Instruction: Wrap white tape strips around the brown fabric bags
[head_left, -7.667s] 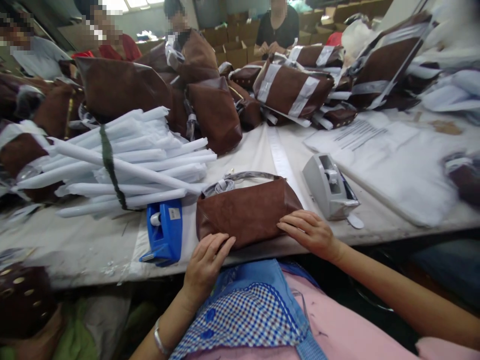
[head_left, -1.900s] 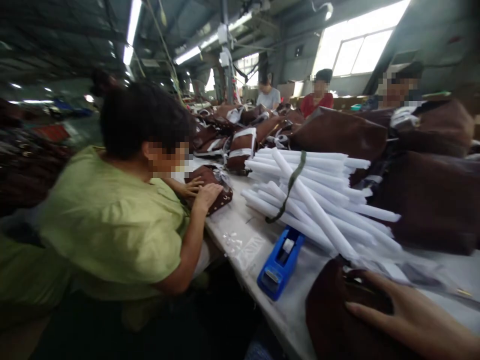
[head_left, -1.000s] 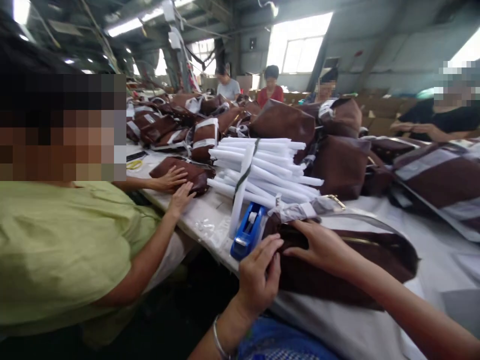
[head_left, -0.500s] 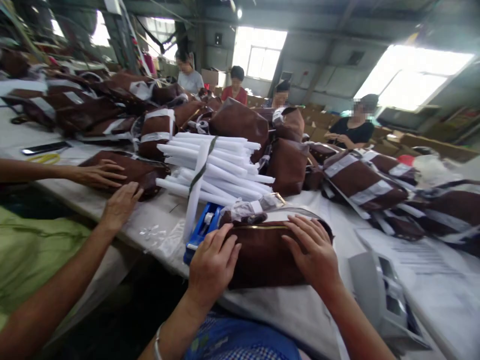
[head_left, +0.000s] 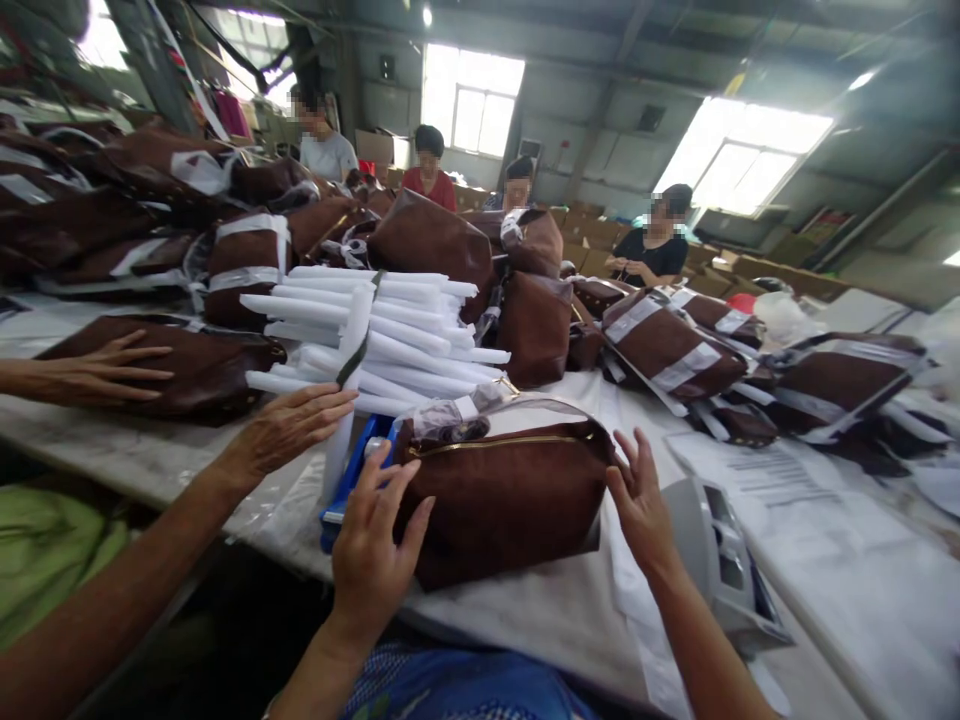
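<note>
A brown leather bag (head_left: 510, 510) lies in front of me on the table, its gold zipper (head_left: 502, 441) along the top edge. Plastic-wrapped hardware or strap (head_left: 450, 415) rests at the bag's upper left. My left hand (head_left: 379, 535) is at the bag's left end, fingers apart and touching it. At the right end, my right hand (head_left: 637, 495) has its fingers spread against the bag's corner. Neither hand is closed round anything. Behind the bag lies a bundle of white paper rolls (head_left: 390, 330) with a dark band. A blue tape dispenser (head_left: 341, 500) is partly hidden behind my left hand.
At left a co-worker's hands (head_left: 289, 430) reach over the table, one on another brown bag (head_left: 202, 370). A grey tape dispenser (head_left: 720, 560) stands by my right arm. Heaped brown bags (head_left: 427, 240) fill the back; several people sit beyond. Printed sheets (head_left: 795, 480) lie at right.
My hands have moved from the bag's top to its two ends, further apart. The co-worker's near hand has shifted right toward the paper rolls. The view has turned slightly right.
</note>
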